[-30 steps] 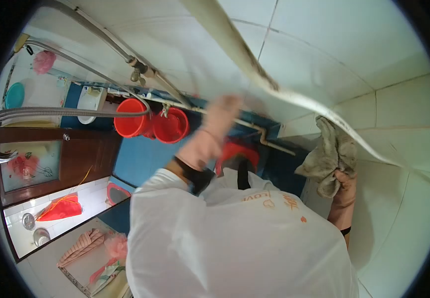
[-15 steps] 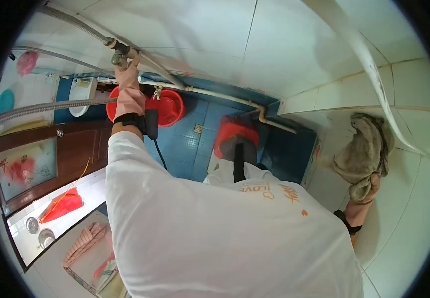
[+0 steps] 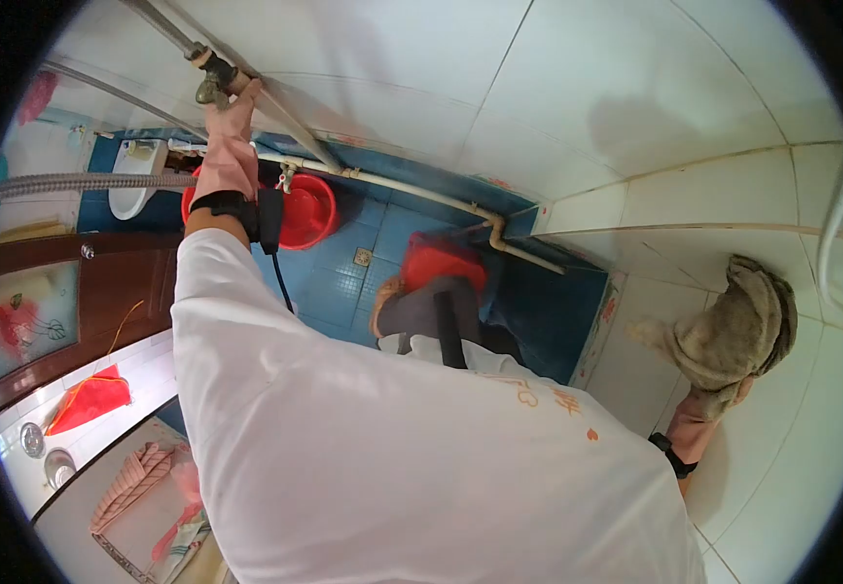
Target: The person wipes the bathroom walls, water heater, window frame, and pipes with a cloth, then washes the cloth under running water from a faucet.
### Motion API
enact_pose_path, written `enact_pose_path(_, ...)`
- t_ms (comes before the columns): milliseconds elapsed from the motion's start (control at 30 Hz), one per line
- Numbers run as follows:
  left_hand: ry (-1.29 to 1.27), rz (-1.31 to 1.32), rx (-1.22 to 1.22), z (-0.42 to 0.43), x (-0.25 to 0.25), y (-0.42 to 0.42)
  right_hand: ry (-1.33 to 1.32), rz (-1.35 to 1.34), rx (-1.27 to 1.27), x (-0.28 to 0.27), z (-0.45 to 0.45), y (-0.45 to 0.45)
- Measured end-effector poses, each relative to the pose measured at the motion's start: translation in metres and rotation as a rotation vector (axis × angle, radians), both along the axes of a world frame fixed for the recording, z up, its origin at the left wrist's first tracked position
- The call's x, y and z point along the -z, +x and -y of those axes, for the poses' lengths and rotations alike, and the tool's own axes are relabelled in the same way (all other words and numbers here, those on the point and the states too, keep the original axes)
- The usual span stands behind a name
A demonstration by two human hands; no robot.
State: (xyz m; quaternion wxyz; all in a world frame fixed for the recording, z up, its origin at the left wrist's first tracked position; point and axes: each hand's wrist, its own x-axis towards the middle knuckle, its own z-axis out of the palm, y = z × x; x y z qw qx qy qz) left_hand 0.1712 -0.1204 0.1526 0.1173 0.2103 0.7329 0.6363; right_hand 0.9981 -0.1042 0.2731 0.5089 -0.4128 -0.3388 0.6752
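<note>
My left hand (image 3: pixel 231 131), in a pink glove, reaches to the upper left and grips the small metal valve (image 3: pixel 213 90) on the wall pipe. On the right, my right hand (image 3: pixel 701 414), also gloved in pink, holds a bunched grey-brown cloth (image 3: pixel 737 331) beside the white tiled wall. The cloth spreads above the hand and hides most of its fingers. Black bands circle both wrists.
A red basin (image 3: pixel 306 212) stands below the pipes, near a small tap (image 3: pixel 286 178). Another red container (image 3: pixel 441 263) is by my legs. A flexible hose (image 3: pixel 90 183) crosses the left side. A brown door (image 3: pixel 125 282) stands at left.
My left hand has moved left from mid-view and closed on the valve. My right hand has carried the cloth rightward, and it now sits a little lower. The view has shifted.
</note>
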Motion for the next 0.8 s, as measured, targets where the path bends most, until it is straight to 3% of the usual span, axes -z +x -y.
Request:
enact_pose_path(167,0.08,-0.029,-0.029,0.0,0.0,-0.005,-0.03,0.038,-0.006,0.004,0.008,-0.01)
enact_pose_path(333,-0.164,-0.401,-0.006,0.002,0.017,-0.038,-0.074,0.1,-0.013,0.009,0.021,-0.026)
enact_pose_path(567,-0.131,-0.448,-0.048,0.013,0.0,-0.014,-0.138,0.171,-0.022,0.017,0.031,-0.044)
enact_pose_path(800,-0.06,-0.467,-0.056,0.004,-0.005,-0.01,-0.188,0.174,-0.029,0.057,0.034,-0.062)
